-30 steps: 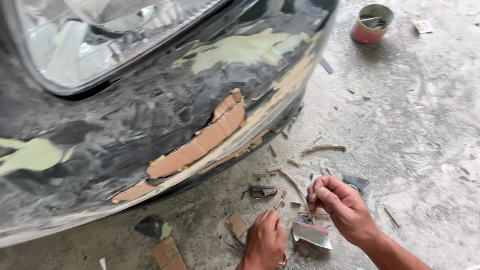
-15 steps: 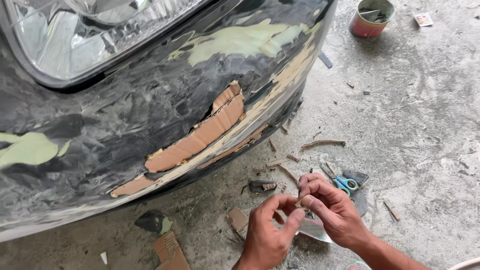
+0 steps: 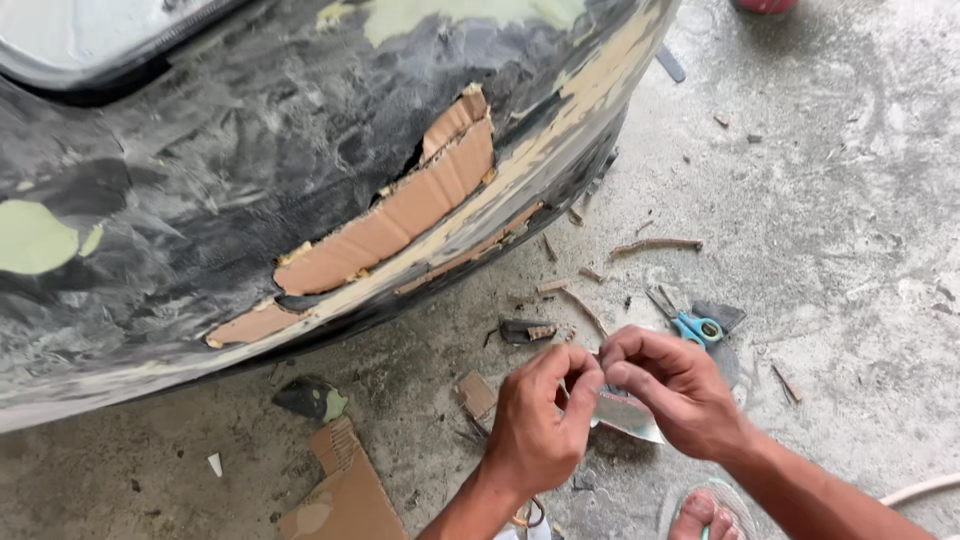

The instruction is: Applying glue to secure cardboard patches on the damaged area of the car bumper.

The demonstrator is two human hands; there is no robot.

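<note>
**Two hands pinch a small piece over a metal blade on the concrete floor**

The left hand (image 3: 540,425) and the right hand (image 3: 672,390) meet fingertip to fingertip low in the view, each grip closed in a pinch on a small piece (image 3: 597,362) that is almost wholly hidden between the fingers; its material cannot be told. Just under the knuckles lies a flat, shiny metal blade (image 3: 630,415), wedge-shaped with a smeared surface, its pointed end toward the bottom edge of the floor in view. Whether either hand touches the blade cannot be told.

Near the right hand, on the rough grey concrete floor (image 3: 850,220), lie scissors (image 3: 685,318) with blue plastic handles, beside a dark flat scrap (image 3: 720,314). Thin brown slivers (image 3: 655,244) and crumbs are scattered over the floor between the hands and the car. A small dark tool (image 3: 525,331) lies just above the left hand, and torn pieces of brown cardboard (image 3: 345,495) lie toward the bottom edge of the floor, left of the left forearm. A dark chip with a pale green patch (image 3: 312,398) sits near them.

Above all this curves a black car bumper (image 3: 200,160), sanded dull and streaked, with pale green filler patches (image 3: 35,238) and a long jagged break backed with tan cardboard strips (image 3: 400,215). Cream filler runs along its lower edge. A sandalled foot (image 3: 705,512) shows at the bottom edge.
</note>
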